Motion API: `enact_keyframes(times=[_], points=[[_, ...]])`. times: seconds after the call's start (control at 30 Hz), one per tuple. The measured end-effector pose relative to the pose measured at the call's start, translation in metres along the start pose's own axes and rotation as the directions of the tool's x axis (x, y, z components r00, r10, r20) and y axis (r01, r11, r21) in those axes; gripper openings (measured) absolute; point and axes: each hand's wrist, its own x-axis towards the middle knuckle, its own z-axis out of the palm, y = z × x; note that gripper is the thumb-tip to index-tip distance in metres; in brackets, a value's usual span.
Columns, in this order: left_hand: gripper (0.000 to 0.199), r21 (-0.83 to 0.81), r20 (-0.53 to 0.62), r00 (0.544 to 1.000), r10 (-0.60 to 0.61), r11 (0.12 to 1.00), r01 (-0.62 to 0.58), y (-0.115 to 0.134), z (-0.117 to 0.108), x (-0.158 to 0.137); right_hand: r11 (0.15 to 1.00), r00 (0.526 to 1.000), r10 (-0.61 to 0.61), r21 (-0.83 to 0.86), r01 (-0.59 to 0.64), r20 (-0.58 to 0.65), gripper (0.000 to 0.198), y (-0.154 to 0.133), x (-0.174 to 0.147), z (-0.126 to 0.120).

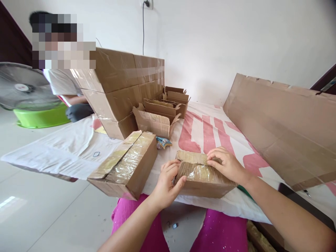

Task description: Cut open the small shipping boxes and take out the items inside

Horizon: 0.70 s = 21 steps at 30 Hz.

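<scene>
1. The small taped carton (pixel 204 189) sits between the two grips, on the cloth-covered table just above the person's knees.
2. The left hand (pixel 169 180) is half open, thumb spread from curled fingers, resting around the carton's left end.
3. The right hand (pixel 227 163) is nearly closed, its thumb and fingertips pinching the carton's far flap (pixel 191 157).
4. The carton's flapped side faces up; its long axis runs crosswise, from the left grip to beneath the right wrist.
5. Left of the left grip, a longer taped carton (pixel 143 161) points away from the person, its seam lengthwise.
6. Beyond the left grip lies a blue packet (pixel 164 142), its print too small to read.
7. Beyond the right grip, the cloth (pixel 193 129) carries large red shapes, possibly lettering, though folds make that uncertain.
</scene>
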Motion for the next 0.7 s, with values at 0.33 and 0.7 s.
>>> enact_keyframes(times=[0.33, 0.7], points=[[0.016, 0.129, -0.183, 0.978, -0.103, 0.983, 0.127, 0.008, 0.016, 0.004, 0.929, 0.919, -0.365, -0.123, 0.349, -0.152, 0.019, -0.034, -0.038, 0.018], [0.02, 0.142, -0.115, 0.988, -0.105, 0.982, 0.121, 0.006, 0.01, 0.005, 0.896, 0.939, -0.338, 0.284, 0.341, -0.06, 0.01, -0.031, -0.049, -0.01]])
